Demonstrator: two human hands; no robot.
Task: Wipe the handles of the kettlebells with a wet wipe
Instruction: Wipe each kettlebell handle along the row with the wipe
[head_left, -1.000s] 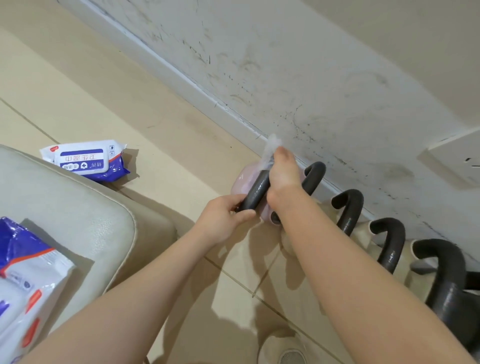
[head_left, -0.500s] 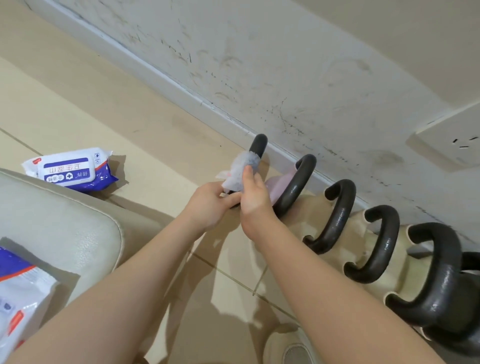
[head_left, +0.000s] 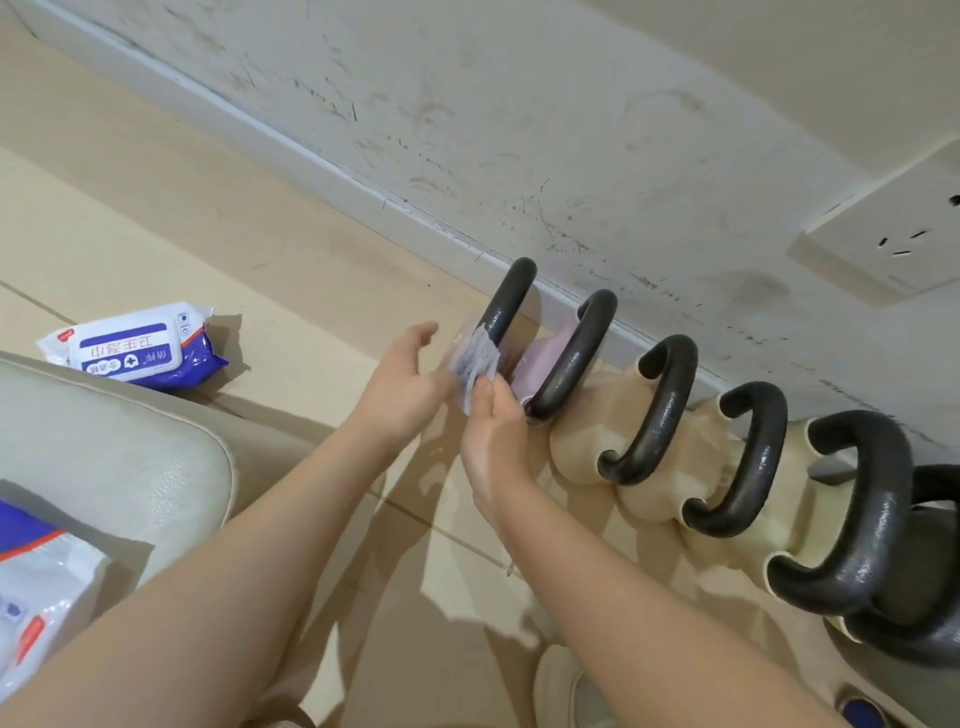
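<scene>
A row of kettlebells (head_left: 670, 447) stands on the tiled floor along the scuffed wall (head_left: 571, 130), pink and cream bodies under thick, matte black loop handles. At the leftmost handle (head_left: 506, 304), the right hand (head_left: 496, 426) pinches a crumpled grey-white wet wipe (head_left: 475, 361) against its lower end. The left hand (head_left: 402, 384), fingers loosely spread, holds nothing just beside the wipe.

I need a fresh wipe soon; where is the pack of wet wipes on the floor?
The white and blue wet-wipe pack lies on the beige tiled floor at the head view's left, just beyond the cream cushion's edge.
</scene>
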